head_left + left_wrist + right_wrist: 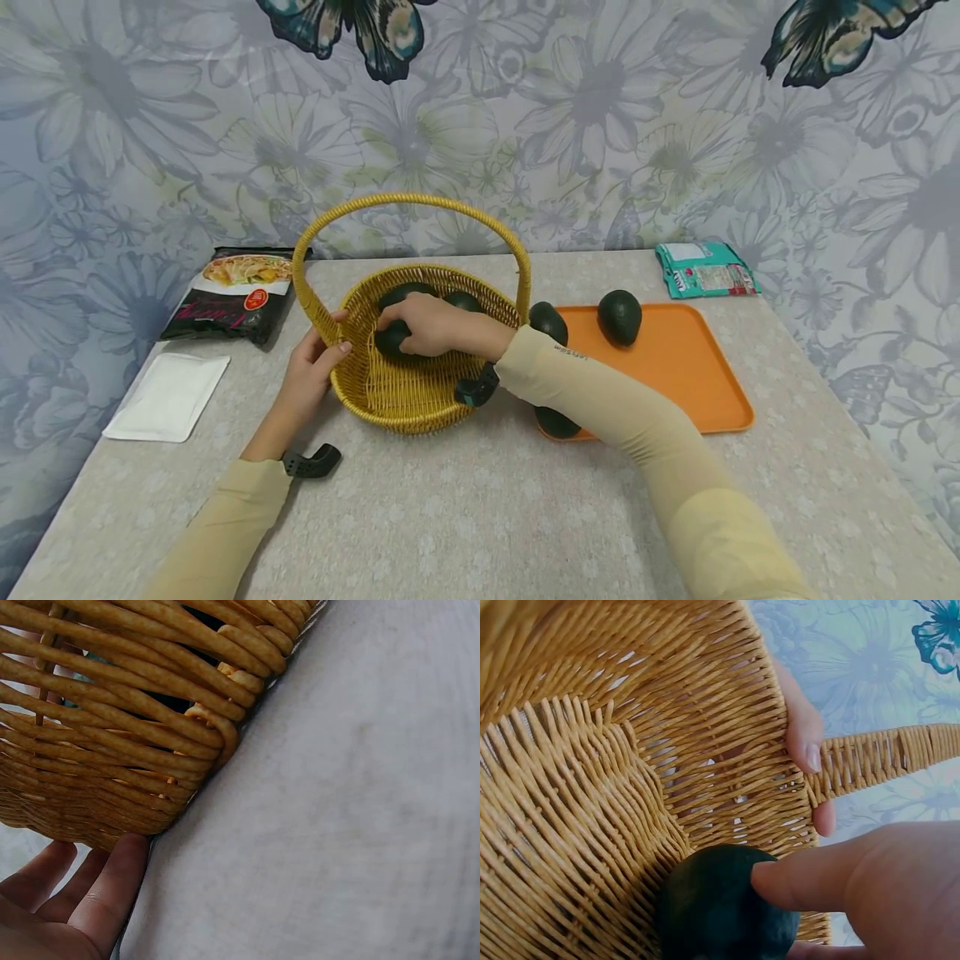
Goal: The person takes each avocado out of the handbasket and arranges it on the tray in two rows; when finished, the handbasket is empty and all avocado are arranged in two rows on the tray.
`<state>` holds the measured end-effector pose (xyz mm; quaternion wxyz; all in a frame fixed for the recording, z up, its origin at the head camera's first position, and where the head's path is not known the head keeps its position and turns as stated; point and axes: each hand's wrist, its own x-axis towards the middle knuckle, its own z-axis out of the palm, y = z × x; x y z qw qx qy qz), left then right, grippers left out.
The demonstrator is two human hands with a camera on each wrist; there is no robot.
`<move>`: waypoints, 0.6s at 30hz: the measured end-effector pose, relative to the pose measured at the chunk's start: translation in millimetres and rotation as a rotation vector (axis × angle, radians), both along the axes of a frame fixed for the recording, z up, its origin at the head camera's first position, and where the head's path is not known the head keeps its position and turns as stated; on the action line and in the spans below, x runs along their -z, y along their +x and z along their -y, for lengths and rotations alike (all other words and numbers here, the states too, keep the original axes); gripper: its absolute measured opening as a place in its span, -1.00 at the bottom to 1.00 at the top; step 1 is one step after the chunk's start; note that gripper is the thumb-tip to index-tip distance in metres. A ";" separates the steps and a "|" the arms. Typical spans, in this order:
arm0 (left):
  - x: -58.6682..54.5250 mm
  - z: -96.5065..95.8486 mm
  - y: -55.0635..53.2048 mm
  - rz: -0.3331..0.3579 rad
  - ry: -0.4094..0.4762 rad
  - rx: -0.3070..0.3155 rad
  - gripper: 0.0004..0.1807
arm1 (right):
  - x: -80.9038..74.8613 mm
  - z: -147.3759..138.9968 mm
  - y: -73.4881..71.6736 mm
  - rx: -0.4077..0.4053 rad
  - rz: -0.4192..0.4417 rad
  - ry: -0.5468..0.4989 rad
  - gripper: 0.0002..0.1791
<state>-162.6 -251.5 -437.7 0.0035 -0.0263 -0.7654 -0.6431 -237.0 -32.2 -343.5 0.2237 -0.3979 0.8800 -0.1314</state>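
Note:
A yellow wicker basket with a tall arched handle stands on the table. At its left side my left hand grips the rim by the handle's foot, thumb on the rim and fingers against the outer weave. My right hand reaches inside the basket and holds a dark green avocado; the thumb presses on its side in the right wrist view. Behind that hand, two more avocados lie in the basket, one at the back and another to the right.
An orange tray right of the basket carries avocados, one near its back edge and two along its left side, partly hidden by the right sleeve. A black food packet and a white packet lie left; a teal packet lies back right.

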 end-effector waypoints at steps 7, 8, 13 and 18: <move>0.1 1.3 0.7 -0.013 -0.028 -0.001 -0.43 | 0.8 6.8 3.7 0.008 -0.030 0.001 -0.56; 0.0 1.1 1.0 -0.012 -0.030 -0.003 -0.43 | 0.8 7.5 4.2 0.002 -0.031 0.010 -0.55; 0.5 -0.4 2.1 0.005 -0.013 -0.008 -0.43 | 2.5 10.2 5.7 -0.029 -0.033 0.063 -0.48; -0.9 -1.9 2.3 0.010 0.016 -0.006 -0.43 | 3.5 11.8 7.4 -0.049 -0.021 0.078 -0.45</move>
